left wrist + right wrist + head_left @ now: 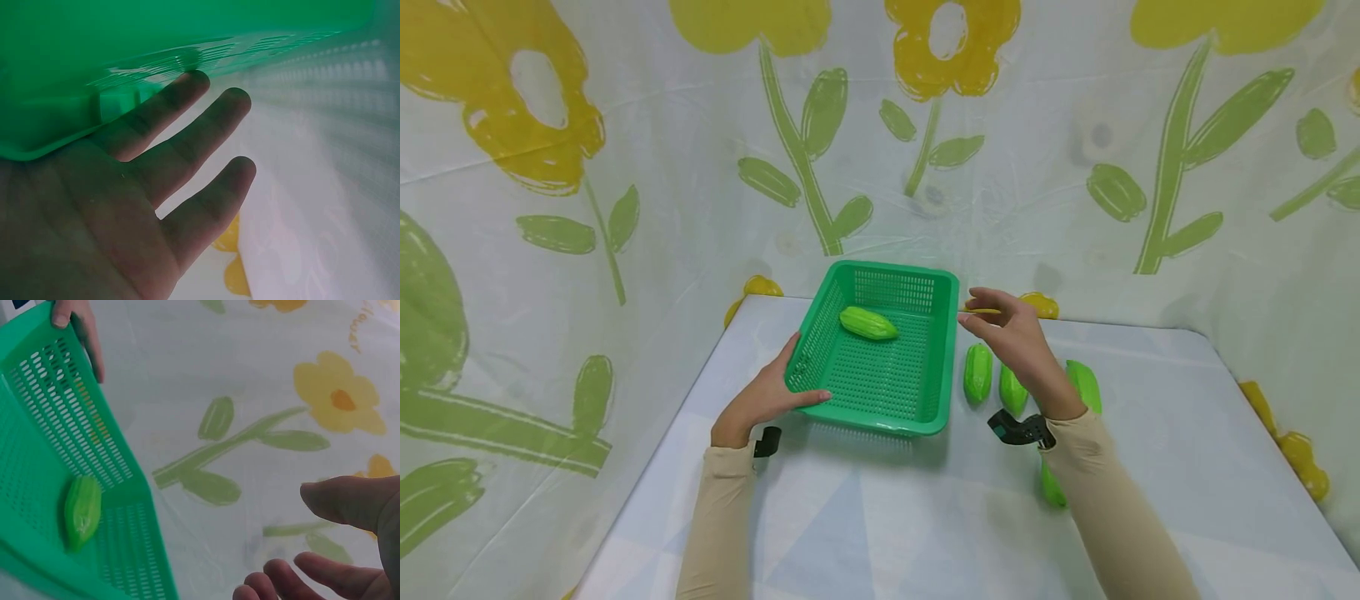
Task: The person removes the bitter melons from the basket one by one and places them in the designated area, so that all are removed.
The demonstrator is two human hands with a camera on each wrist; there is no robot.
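Observation:
My left hand point(763, 398) holds the green plastic basket point(946, 358) by its near left corner, thumb over the rim and fingers along the outside. In the left wrist view, several fingers point(187, 150) reach under the basket wall. A ridged light-green fruit point(868, 323), like a star fruit, lies inside the basket toward the back left. Just off the basket's right rim hovers my right hand point(1018, 346), thumb and fingers apart with nothing between them. The right wrist view also shows this hand's thumb point(350, 500) and fingers separated.
More ridged green fruits lie on the table right of the basket: one point(977, 374) beside it, another point(1012, 392) by my right wrist, a third point(1084, 386) behind the forearm, and one point(1052, 487) partly under the sleeve. A flower-print sheet point(1030, 175) hangs behind the table.

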